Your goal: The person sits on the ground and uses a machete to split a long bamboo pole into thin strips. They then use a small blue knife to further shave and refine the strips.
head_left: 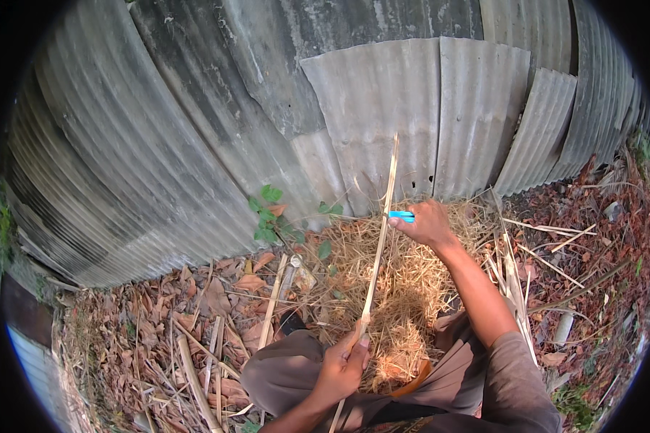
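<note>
My left hand (341, 366) is closed round the lower part of a long, pale bamboo strip (380, 263). The strip slants up and slightly right, and its frayed tip rises in front of the metal wall. Higher up, my right hand (427, 222) grips a small bright blue tool (401, 216) that looks like a cutter knife. Its front end meets the strip's right side; no blade can be made out. Beneath both hands, between my bent legs, lies a heap of curly straw-coloured shavings (412, 289).
A corrugated metal fence (383, 108) rises close ahead. Dry brown leaves (152, 332) and loose bamboo sticks (271, 307) cover the ground at left. More split strips (513, 281) and reddish litter lie at right. A green-leaved plant (267, 216) grows at the fence's foot.
</note>
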{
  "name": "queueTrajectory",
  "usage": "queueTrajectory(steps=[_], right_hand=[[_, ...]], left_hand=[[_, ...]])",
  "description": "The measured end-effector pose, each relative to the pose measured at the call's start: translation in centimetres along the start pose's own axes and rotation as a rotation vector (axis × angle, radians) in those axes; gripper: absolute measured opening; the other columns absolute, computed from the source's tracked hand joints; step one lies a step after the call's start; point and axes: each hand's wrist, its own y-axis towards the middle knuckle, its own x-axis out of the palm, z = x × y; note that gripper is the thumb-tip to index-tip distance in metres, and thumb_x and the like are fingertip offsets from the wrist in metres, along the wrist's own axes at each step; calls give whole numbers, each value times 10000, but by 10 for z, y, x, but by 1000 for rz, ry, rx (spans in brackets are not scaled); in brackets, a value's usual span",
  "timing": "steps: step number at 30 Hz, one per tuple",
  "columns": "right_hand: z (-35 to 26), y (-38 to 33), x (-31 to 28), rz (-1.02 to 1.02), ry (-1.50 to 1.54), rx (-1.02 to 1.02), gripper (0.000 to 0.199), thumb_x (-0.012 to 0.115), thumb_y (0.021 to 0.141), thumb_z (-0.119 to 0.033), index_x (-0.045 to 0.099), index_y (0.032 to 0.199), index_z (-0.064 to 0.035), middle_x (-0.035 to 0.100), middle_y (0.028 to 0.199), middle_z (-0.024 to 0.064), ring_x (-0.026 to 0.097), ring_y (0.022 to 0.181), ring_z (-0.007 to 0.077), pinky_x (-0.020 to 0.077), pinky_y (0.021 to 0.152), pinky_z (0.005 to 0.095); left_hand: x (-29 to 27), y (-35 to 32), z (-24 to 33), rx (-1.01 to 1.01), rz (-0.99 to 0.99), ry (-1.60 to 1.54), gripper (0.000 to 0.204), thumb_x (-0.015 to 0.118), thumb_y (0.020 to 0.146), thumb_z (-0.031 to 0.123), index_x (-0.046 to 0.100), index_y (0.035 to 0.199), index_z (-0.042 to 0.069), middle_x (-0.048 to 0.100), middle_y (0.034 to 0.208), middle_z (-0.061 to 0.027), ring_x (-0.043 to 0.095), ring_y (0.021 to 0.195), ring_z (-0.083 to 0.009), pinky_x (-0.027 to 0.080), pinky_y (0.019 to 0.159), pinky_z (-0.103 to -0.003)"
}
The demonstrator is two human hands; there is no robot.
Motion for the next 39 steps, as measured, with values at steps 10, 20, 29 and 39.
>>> queueTrajectory(steps=[10, 20, 29, 39], right_hand=[[61, 19, -18, 62, 212, 556, 824, 457, 724, -812, 618, 560, -20, 566, 524, 175, 602, 583, 353, 459, 611, 468], [54, 9, -2, -60, 718, 431, 739, 426, 805, -765, 486, 524, -85, 419, 497, 16, 415, 495, 156, 335, 501, 332], [-43, -28, -36, -275, 1571, 412, 243, 670, 871, -241, 544, 726, -92, 357, 480, -84, 279, 380, 33, 195, 387, 232], [6, -18, -42, 108, 1177, 420, 330, 682, 836, -353, 597, 685, -71, 441, 566, -71, 365, 522, 36, 281, 469, 240]], left_hand=[[12, -116, -29, -51, 68, 186, 312, 474, 981, 289, 613, 1088, 32, 463, 646, 29, 424, 581, -68, 351, 507, -250], [-4, -93, -22, -138, -31, -230, 384, 376, 1015, 191, 399, 1353, 10, 529, 617, -53, 364, 371, -51, 348, 417, -183], [11, -25, -12, -21, -112, -236, 379, 367, 1021, 251, 383, 1310, 7, 577, 673, -111, 427, 379, -69, 355, 378, -191], [42, 36, 8, 93, -28, -91, 456, 503, 962, 96, 381, 1400, 66, 623, 763, -80, 443, 394, -50, 350, 348, -196]])
